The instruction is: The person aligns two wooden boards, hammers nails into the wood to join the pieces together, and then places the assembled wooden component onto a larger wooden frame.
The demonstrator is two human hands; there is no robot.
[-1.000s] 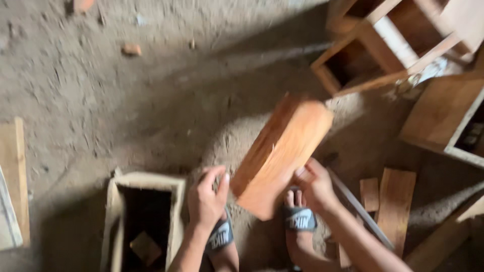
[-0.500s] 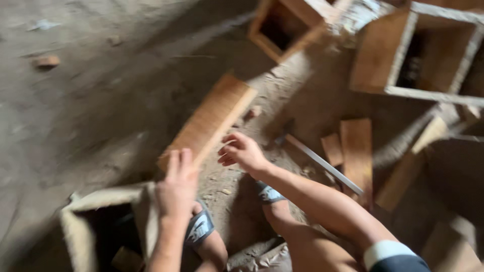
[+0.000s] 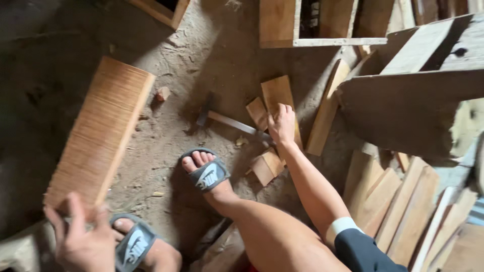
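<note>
Right hand (image 3: 282,123) grasps hammer (image 3: 232,122) handle; left hand (image 3: 80,242) grips plank (image 3: 98,133) end.

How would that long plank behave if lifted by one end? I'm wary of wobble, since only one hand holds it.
The plank looks thick and flat, so probably stiff, not floppy. The left hand grips only its near end, so it would likely feel end-heavy and want to dip. Its rough sawn face should resist slipping.

R hand (image 3: 282,123) left board (image 3: 98,133), now on hammer (image 3: 232,123).
</note>
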